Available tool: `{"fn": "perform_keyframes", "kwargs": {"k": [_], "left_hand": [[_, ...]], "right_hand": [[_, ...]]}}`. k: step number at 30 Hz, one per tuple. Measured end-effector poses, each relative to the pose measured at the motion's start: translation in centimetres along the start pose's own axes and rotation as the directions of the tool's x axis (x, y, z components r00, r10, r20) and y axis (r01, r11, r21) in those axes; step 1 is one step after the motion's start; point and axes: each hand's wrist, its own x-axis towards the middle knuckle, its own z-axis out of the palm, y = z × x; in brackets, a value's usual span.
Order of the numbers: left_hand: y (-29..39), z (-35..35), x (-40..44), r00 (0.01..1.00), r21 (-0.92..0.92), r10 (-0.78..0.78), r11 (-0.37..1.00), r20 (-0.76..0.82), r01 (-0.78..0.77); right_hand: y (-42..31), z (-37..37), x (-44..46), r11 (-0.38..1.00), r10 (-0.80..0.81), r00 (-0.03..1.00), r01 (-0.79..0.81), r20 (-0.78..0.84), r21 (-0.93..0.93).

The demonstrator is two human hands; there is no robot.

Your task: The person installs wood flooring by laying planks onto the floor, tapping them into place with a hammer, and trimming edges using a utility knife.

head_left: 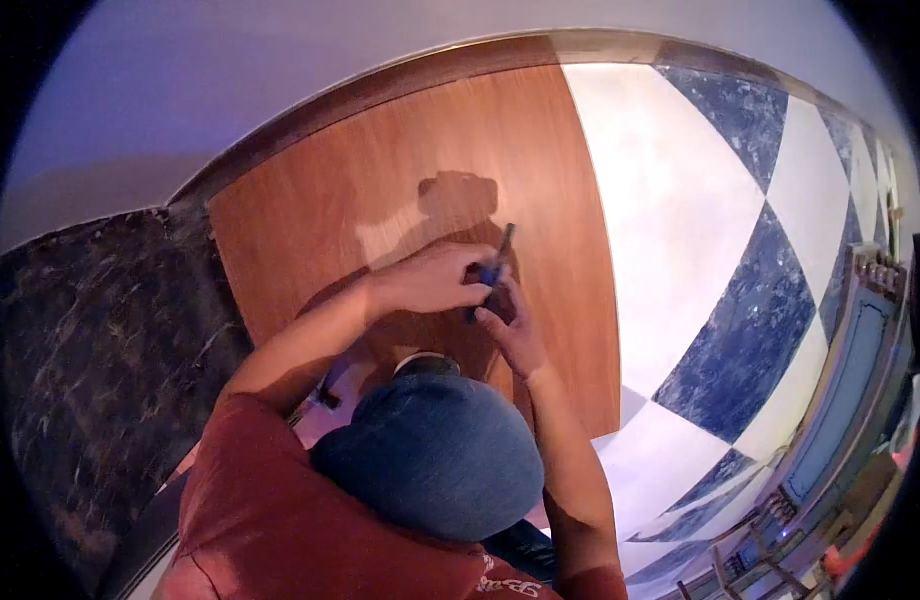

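Observation:
A slim tool with a blue middle (491, 273) and a dark, narrow end slants up to the right between my hands. Its exact kind is too small and blurred to make out. From the left, my left hand (435, 278) reaches in with its fingers closed around the blue part. My right hand (514, 322) is closed on the same tool from the right, its thumb low along it. Beneath both hands lies a brown wood-grain panel (310, 210). My bent knee in blue denim (430, 455) rises just below them, with part of a shoe (427, 362) beyond it.
White and dark-blue checkered flooring (730, 330) spreads to the right, and a dark marbled surface (110, 390) is at the left. A pale wall (280, 80) meets the panel's far side. A long blue-grey framed object (825, 400) lies at the far right.

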Motion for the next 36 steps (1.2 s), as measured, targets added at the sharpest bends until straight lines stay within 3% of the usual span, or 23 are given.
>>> {"fn": "perform_keyframes", "kwargs": {"k": [1, 3, 4, 5, 6, 7, 8, 9, 10, 12, 13, 15, 22, 24, 25, 32, 34, 35, 36], "left_hand": [[-0.7, 0.2, 2.1, 1.0, -0.006, 0.008, 1.0, -0.002, -0.008], [-2.9, -0.4, 6.2, 0.989, 0.213, 0.141, 0.966, 0.03, -0.145], [-4.6, -1.1, 7.5, 0.989, 0.205, 0.144, 0.967, 0.031, -0.148], [-6.3, -1.9, 8.5, 0.949, 0.457, 0.171, 0.889, -0.266, -0.033], [-7.8, -2.2, 9.2, 0.815, 0.632, 0.261, 0.759, -0.518, 0.159], [-9.2, -1.8, 9.7, 0.814, 0.63, 0.26, 0.76, -0.519, 0.159], [-10.5, -1.4, 10.2, 0.782, 0.705, 0.349, 0.692, -0.517, 0.157], [-11.4, -1.2, 10.6, 0.748, 0.77, 0.431, 0.617, -0.504, 0.163], [-11.4, -1.4, 10.5, 0.755, 0.766, 0.42, 0.62, -0.504, 0.167], [-10.6, -1.8, 10.0, 0.776, 0.738, 0.378, 0.655, -0.505, 0.161], [-10.6, -2.1, 10.2, 0.775, 0.739, 0.381, 0.655, -0.505, 0.159], [-10.5, -2.1, 10.2, 0.772, 0.734, 0.39, 0.665, -0.501, 0.141], [-10.9, -2.1, 10.4, 0.773, 0.702, 0.372, 0.7, -0.514, 0.131], [-10.9, -2.3, 10.4, 0.761, 0.706, 0.389, 0.697, -0.52, 0.126], [-10.9, -2.3, 10.4, 0.76, 0.703, 0.388, 0.7, -0.521, 0.125], [-11.3, -2.2, 10.5, 0.766, 0.704, 0.383, 0.699, -0.517, 0.125], [-11.3, -2.5, 10.6, 0.753, 0.722, 0.405, 0.679, -0.519, 0.132], [-11.3, -2.4, 10.6, 0.768, 0.712, 0.377, 0.687, -0.518, 0.143], [-11.1, -2.4, 10.5, 0.784, 0.702, 0.346, 0.695, -0.516, 0.155]], "right_hand": [[-0.3, -0.8, 0.8, 1.0, 0.0, 1.0, 0.0, -0.001, -0.01], [-0.9, -3.4, 2.0, 0.94, 0.317, 0.942, -0.328, 0.114, 0.093], [-1.4, -4.5, 2.8, 0.939, 0.322, 0.94, -0.332, 0.11, 0.088], [-2.2, -5.5, 3.9, 0.953, 0.3, 0.954, -0.3, -0.023, -0.034], [-3.3, -6.0, 5.1, 0.947, 0.256, 0.955, -0.278, -0.148, -0.159], [-4.4, -6.4, 6.6, 0.947, 0.257, 0.955, -0.279, -0.148, -0.16], [-6.0, -6.5, 8.4, 0.828, 0.053, 0.98, -0.151, -0.193, -0.539], [-7.2, -6.4, 10.2, 0.553, -0.148, 0.977, -0.044, -0.151, -0.832], [-7.8, -6.0, 12.2, 0.557, -0.136, 0.979, -0.051, -0.151, -0.829], [-8.6, -5.3, 15.9, 0.375, -0.235, 0.97, 0.154, 0.067, -0.914], [-8.5, -5.0, 17.8, 0.374, -0.237, 0.969, 0.154, 0.066, -0.915], [-8.1, -4.2, 20.8, 0.152, -0.225, 0.959, 0.207, 0.17, -0.966], [-8.6, -3.6, 27.1, 0.161, -0.139, 0.983, 0.139, 0.117, -0.977], [-8.5, -4.4, 28.6, -0.015, -0.31, 0.914, 0.269, 0.26, -0.963], [-8.5, -5.0, 29.0, -0.019, -0.306, 0.916, 0.268, 0.261, -0.963], [-8.8, -11.7, 29.0, -0.02, -0.272, 0.95, 0.154, 0.154, -0.988], [-8.9, -12.4, 27.7, 0.092, -0.347, 0.938, 0.013, -0.019, -0.996], [-10.2, -11.3, 26.5, 0.103, -0.268, 0.962, -0.022, -0.049, -0.994], [-9.7, -10.9, 25.9, 0.068, -0.274, 0.961, 0.035, 0.015, -0.997]]}}
